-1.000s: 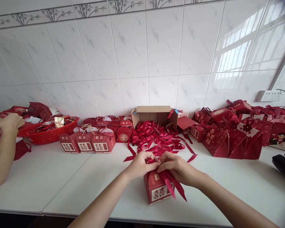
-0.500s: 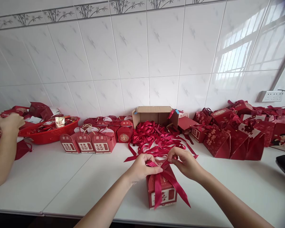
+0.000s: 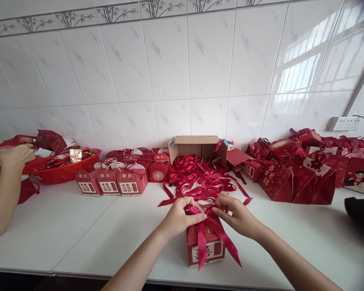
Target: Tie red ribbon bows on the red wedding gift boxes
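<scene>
Gift box [image 3: 214, 249], red, one: stood upright on the white table [image 3: 124, 230], near its front edge, beneath both hands. A white label is borne on its front; the large character 囍 is partly covered by a hanging tail of the ribbon [image 3: 202, 246]. The ribbon, crimson, is gathered at the box's top, its two tails draped over the front.

Left hand [image 3: 182, 216]: ribbon pinched between thumb and curled fingers. Right hand [image 3: 236, 214]: ribbon pinched at the thumb and fingertips, just beside the left.

Finished-shape boxes [image 3: 108, 184], three, in a row at left: each marked 歡喜 on the flap and 囍 on the label; cord handles seen. Round-emblem box [image 3: 159, 171], one, set beside them: gold characters too small to be read surely.

Carton [image 3: 197, 140], brown, open towards the front: crimson ribbons [image 3: 197, 173] held within and spilled onto the table.

Basin [image 3: 63, 174], red plastic: filled with small wrapped packets, one gold packet [image 3: 75, 155] on top. A co-worker's hands [image 3: 16, 155] are seen beside it; what is held cannot be told.

Bags [image 3: 297, 182], red, grouped at right: gold lettering printed aslant. Picture bag [image 3: 362, 182]: a cartoon couple shown.
</scene>
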Demonstrator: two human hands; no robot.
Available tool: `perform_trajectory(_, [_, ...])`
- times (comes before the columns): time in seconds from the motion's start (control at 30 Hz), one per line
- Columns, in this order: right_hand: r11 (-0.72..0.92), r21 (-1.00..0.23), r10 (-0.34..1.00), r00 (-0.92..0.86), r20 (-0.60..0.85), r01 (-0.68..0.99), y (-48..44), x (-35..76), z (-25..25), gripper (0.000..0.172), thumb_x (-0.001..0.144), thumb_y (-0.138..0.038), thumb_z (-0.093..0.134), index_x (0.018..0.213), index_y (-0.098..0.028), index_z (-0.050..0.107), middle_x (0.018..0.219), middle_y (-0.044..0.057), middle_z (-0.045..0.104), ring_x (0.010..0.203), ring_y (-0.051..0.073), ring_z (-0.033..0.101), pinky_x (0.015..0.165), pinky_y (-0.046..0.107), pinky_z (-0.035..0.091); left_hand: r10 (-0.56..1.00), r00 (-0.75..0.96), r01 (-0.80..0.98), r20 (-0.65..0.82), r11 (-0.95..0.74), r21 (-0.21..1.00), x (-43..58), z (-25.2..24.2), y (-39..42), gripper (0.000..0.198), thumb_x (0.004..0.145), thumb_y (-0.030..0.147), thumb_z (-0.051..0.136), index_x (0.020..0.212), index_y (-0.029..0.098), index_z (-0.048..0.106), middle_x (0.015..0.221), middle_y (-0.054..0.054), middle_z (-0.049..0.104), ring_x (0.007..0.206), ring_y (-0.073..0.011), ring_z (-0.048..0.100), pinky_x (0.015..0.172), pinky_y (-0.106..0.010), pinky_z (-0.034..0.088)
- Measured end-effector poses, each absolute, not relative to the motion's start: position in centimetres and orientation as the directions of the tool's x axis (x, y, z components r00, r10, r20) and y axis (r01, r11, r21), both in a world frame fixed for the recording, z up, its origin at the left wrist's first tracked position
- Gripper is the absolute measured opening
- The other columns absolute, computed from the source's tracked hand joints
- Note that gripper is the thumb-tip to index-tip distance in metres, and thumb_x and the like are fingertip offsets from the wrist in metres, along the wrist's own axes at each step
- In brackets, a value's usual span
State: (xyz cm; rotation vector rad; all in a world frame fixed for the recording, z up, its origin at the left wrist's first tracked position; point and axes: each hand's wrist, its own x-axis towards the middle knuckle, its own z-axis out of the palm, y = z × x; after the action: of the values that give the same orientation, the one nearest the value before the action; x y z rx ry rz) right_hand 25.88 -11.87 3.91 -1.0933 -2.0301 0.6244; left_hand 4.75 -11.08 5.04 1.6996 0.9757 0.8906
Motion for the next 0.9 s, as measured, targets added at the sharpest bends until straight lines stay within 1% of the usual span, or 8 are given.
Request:
perform_trajectory(0.07, [0.512,-0.736,0.853,-0.360,0.377,0.442,-11.9,25.7,3.9,0.031,0.090,-0.042,0.048,0.069,-0.020,0.044,0.080,0.003,0.051,0.075,0.017,0.047,0.069,0.031,0.041,0.920,0.368,0.199,0.134,-0.219,0.955,4.8,4.9,-11.1,0.027,0.072,0.037,0.071,0.066,0.017,0.056,0.076,-0.002,0.065,0.079,-0.0170,0.060,0.073,-0.027,0.045])
perform_trajectory(0.13, [0.500,-0.787,0.853,-0.360,0.377,0.362,-12.0,25.7,3.9,0.029,0.090,-0.041,0.050,0.070,-0.020,0.045,0.092,0.005,0.054,0.086,0.019,0.051,0.078,0.033,0.042,0.937,0.320,0.209,0.137,-0.211,0.955,5.0,4.7,-11.2,0.027,0.075,0.040,0.068,0.067,0.017,0.057,0.072,0.000,0.062,0.074,-0.0156,0.059,0.070,-0.026,0.044])
perform_trajectory(0.2, [0.468,-0.837,0.862,-0.357,0.361,0.282,-12.0,25.6,3.8,0.030,0.089,-0.040,0.051,0.068,-0.019,0.044,0.099,0.006,0.056,0.094,0.020,0.052,0.083,0.035,0.040,0.940,0.308,0.235,0.146,-0.223,0.946,5.1,4.7,-11.3,0.024,0.074,0.039,0.068,0.070,0.017,0.060,0.075,-0.001,0.064,0.077,-0.0163,0.059,0.074,-0.027,0.045])
perform_trajectory(0.27, [0.414,-0.883,0.879,-0.349,0.325,0.220,-11.9,25.5,3.7,0.033,0.088,-0.040,0.052,0.064,-0.019,0.041,0.099,0.007,0.057,0.094,0.021,0.052,0.082,0.035,0.040,0.932,0.326,0.250,0.157,-0.245,0.937,5.3,4.8,-11.4,0.021,0.073,0.036,0.071,0.070,0.016,0.062,0.081,-0.003,0.066,0.084,-0.0184,0.061,0.080,-0.029,0.045])
perform_trajectory(0.37, [0.341,-0.931,0.905,-0.313,0.287,0.133,-11.8,25.2,3.4,0.035,0.086,-0.041,0.054,0.063,-0.019,0.040,0.098,0.007,0.058,0.089,0.021,0.052,0.077,0.034,0.039,0.922,0.350,0.244,0.165,-0.259,0.935,5.4,4.9,-11.5,0.018,0.071,0.032,0.072,0.068,0.017,0.063,0.085,-0.005,0.068,0.091,-0.0213,0.062,0.082,-0.030,0.045])
perform_trajectory(0.57, [0.266,-0.964,0.940,-0.222,0.259,0.002,-11.7,24.7,3.0,0.036,0.080,-0.041,0.061,0.060,-0.018,0.043,0.096,0.006,0.057,0.086,0.019,0.049,0.074,0.032,0.036,0.916,0.354,0.246,0.189,-0.286,0.926,5.4,4.8,-11.8,0.014,0.069,0.027,0.073,0.065,0.018,0.063,0.087,-0.006,0.070,0.104,-0.0240,0.060,0.090,-0.032,0.044])
perform_trajectory(0.77, [0.227,-0.973,0.961,-0.156,0.230,-0.034,-11.8,25.0,2.5,0.037,0.076,-0.044,0.066,0.060,-0.017,0.046,0.102,0.006,0.055,0.092,0.020,0.051,0.076,0.031,0.038,0.915,0.350,0.211,0.199,-0.284,0.935,5.3,4.5,-11.9,0.014,0.066,0.024,0.075,0.063,0.018,0.062,0.097,-0.008,0.071,0.112,-0.0249,0.057,0.095,-0.035,0.042])
perform_trajectory(0.9, [0.230,-0.973,0.963,-0.138,0.230,-0.015,-12.0,24.7,2.4,0.039,0.079,-0.047,0.063,0.061,-0.018,0.044,0.100,0.006,0.057,0.091,0.020,0.051,0.080,0.032,0.039,0.915,0.349,0.192,0.203,-0.282,0.940,5.3,4.4,-11.7,0.016,0.066,0.024,0.075,0.062,0.017,0.060,0.091,-0.009,0.070,0.111,-0.0248,0.057,0.094,-0.034,0.043])
